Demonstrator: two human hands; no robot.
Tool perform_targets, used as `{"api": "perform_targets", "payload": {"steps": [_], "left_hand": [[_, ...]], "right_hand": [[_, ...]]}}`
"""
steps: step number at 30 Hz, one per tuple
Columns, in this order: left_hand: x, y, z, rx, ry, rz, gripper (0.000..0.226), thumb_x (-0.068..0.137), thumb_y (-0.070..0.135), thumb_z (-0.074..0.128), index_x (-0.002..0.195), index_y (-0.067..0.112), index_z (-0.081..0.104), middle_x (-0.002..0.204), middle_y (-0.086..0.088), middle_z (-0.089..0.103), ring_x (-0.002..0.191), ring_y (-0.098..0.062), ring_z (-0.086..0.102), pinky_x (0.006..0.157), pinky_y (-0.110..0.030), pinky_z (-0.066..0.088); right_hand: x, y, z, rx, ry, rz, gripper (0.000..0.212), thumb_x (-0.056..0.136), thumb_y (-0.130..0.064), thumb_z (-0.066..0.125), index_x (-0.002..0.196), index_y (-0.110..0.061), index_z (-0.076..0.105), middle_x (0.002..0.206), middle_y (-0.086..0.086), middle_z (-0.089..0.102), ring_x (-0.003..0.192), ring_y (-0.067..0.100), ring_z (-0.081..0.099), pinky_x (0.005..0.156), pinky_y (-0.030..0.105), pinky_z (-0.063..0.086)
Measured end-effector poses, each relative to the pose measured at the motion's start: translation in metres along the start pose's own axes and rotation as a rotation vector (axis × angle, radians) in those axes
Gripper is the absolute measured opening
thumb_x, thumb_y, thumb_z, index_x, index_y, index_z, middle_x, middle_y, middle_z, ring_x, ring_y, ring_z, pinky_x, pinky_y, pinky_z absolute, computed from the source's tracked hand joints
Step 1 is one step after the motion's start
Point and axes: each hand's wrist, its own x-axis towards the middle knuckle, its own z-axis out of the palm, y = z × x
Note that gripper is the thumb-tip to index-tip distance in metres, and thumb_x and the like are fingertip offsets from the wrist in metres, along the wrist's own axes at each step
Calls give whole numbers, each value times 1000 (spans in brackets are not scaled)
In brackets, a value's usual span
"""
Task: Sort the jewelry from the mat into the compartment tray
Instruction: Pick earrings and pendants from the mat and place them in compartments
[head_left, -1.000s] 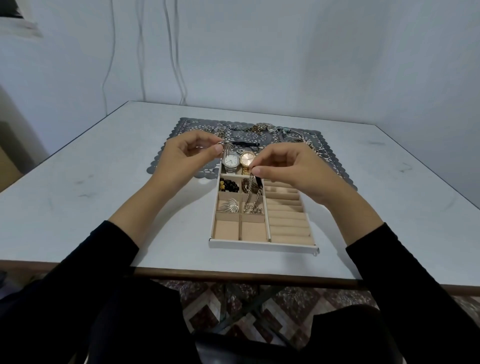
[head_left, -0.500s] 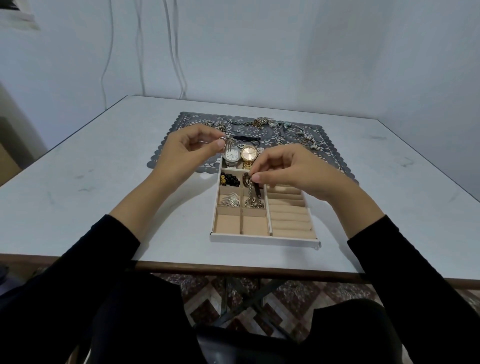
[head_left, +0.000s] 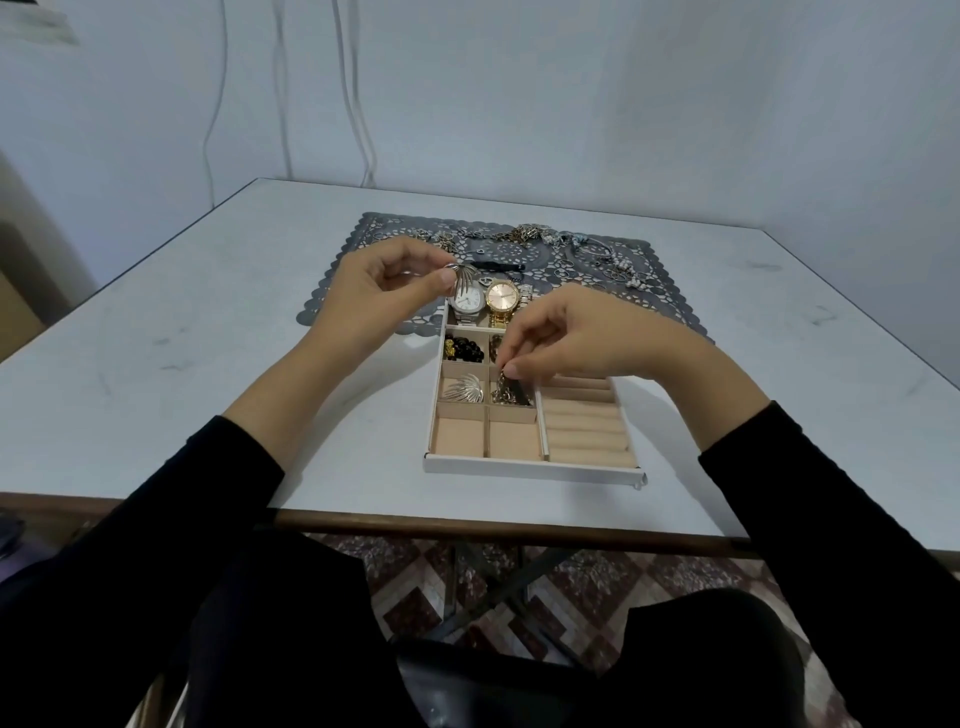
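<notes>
1 compartment tray (head_left: 535, 467) on the table (head_left: 156, 364), its far end over 1 mat (head_left: 670, 291). Tray holds 2 watches (head_left: 470, 301) in the far row, 1 bead bracelet (head_left: 464, 349), 1 silver fan piece (head_left: 464, 388). Left hand (head_left: 387, 283) pinches a second fan piece (head_left: 466, 275) above the watches. Right hand (head_left: 571, 332) pinches 1 chain (head_left: 509, 389), its lower end piled in the cell right of the silver fan piece. Loose jewelry (head_left: 530, 233) lies along the mat's far edge.

A white-rimmed compartment tray with beige lining (head_left: 530, 467) lies lengthwise by the near edge of the table (head_left: 156, 364), its far end on a grey lace-cut mat (head_left: 675, 296). The tray's far compartment holds a silver watch (head_left: 470, 300) and a rose-gold watch (head_left: 502, 297). Nearer compartments hold a black-and-gold bead bracelet (head_left: 464, 349), a silver fan-shaped piece (head_left: 464, 389) and a tangled chain (head_left: 511, 395), which the right hand (head_left: 571, 338) pinches. The left hand (head_left: 384, 291) holds a second silver fan piece (head_left: 466, 275) over the tray's far left corner. Loose chains and rings (head_left: 530, 233) line the mat's far edge.
</notes>
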Motion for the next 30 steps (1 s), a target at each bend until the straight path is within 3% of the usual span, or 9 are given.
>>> {"api": "perform_targets", "payload": {"steps": [3,5,9,14,18,21,25,28,30], "left_hand": [[-1,1,2,0,-3,4,13,85,11,72,90,23,69,75,16,72,76,2,66,67,-11,48],[-1,0,1,3,-2,5,13,85,11,73,90,23,69,76,15,72,76,1,67,67,-12,48],[0,0,0,12,-11,5,12,85,13,73,92,22,70,79,10,72,80,-7,69,73,-21,54],[-2,-2,-2,12,-10,-9,11,84,20,76,90,28,73,86,3,73,91,-28,71,82,-50,54],[-3,-1,-2,18,-8,-17,10,84,21,76,91,26,72,87,3,73,88,-20,71,83,-50,54],[-6,0,-3,7,-13,-16,11,82,23,76,93,26,73,91,-2,73,94,-34,70,87,-61,53],[-8,2,-1,2,-13,-15,11,83,19,76,92,26,73,90,-1,73,96,-36,69,91,-60,51],[-9,3,0,3,-13,-26,11,85,16,74,92,24,72,89,2,73,95,-36,69,89,-60,51],[-9,3,1,-5,-22,-26,11,85,15,73,93,23,71,91,-1,73,95,-34,70,91,-58,52]], "right_hand": [[6,0,5,-79,19,22,9,81,-15,74,90,-18,76,79,0,74,74,11,70,84,36,56],[7,0,7,-119,38,34,10,81,-17,75,89,-22,77,78,-4,75,74,8,70,85,36,56],[4,-5,6,-147,66,48,11,78,-17,77,88,-23,78,78,-8,74,72,3,69,84,30,56],[3,-9,10,-208,97,53,12,77,-15,78,86,-23,78,74,-10,74,70,-1,68,81,26,56],[-1,-9,8,-216,126,28,8,80,-19,76,87,-22,78,74,-10,74,72,2,69,77,23,56],[-8,1,3,-87,247,1,10,83,-21,73,92,-18,76,80,-6,74,76,9,69,75,23,56],[-17,27,3,85,563,16,18,91,-21,63,107,-19,70,95,-7,71,86,5,66,77,20,53],[-23,46,1,19,765,115,27,94,-24,56,120,-21,64,112,-8,66,99,3,60,87,19,48],[-28,55,0,-58,814,192,33,96,-25,53,128,-19,59,125,-4,61,113,8,55,91,18,39]]}}
